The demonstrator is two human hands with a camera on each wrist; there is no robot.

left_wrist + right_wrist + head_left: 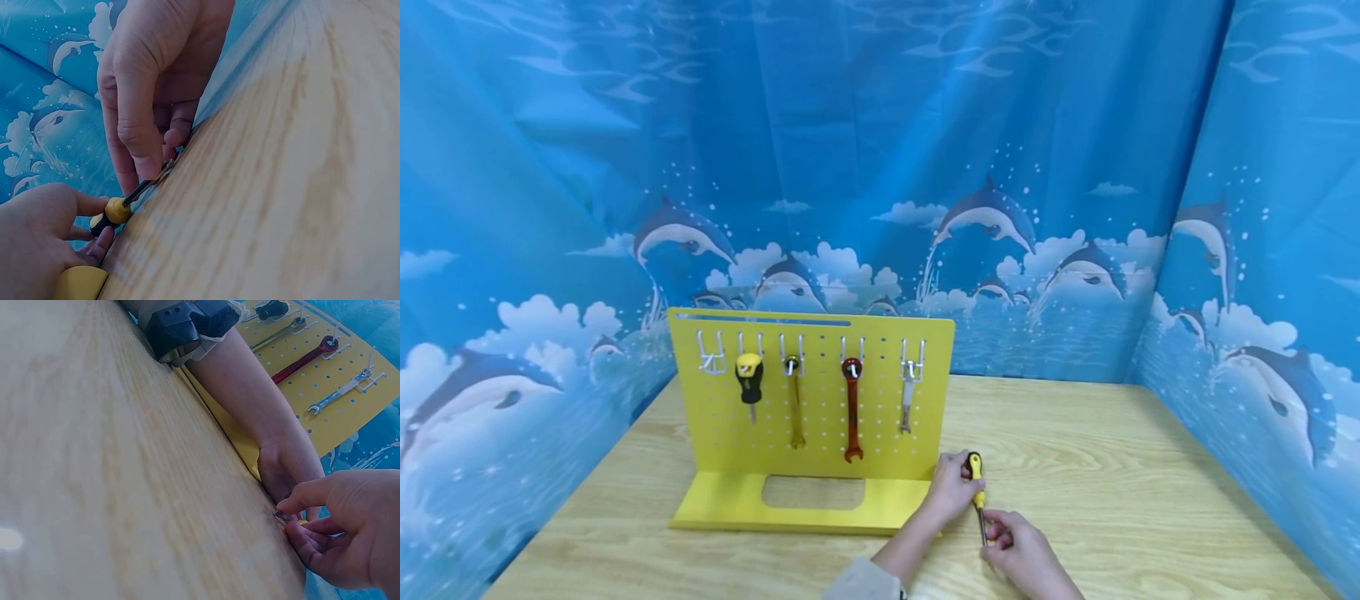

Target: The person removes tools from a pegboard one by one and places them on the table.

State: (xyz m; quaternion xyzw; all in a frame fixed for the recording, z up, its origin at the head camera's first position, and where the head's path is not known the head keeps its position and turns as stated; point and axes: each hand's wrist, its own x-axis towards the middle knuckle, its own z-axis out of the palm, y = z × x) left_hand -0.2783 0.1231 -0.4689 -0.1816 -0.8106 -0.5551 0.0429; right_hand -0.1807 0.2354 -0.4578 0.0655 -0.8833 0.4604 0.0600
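Observation:
A screwdriver [977, 468] with a yellow and black handle lies close to the wooden tabletop, to the right of the yellow pegboard stand. My left hand [952, 490] pinches its handle from the left. The thumb and fingers of my right hand [1024, 552] pinch the metal shaft near its tip. In the left wrist view, the handle [117, 210] sits between the left thumb and fingers, and the dark shaft runs up to the right hand [156, 69]. Fingers hide most of the screwdriver in the right wrist view, where the right hand [353, 528] overlaps the left.
On the yellow pegboard [880, 433] hang a stubby screwdriver [749, 379], a gold-coloured wrench [797, 408], a red wrench [852, 412] and a silver wrench [907, 400]. The leftmost hook [711, 358] carries nothing. A dolphin-print curtain [865, 150] surrounds the table [1075, 450].

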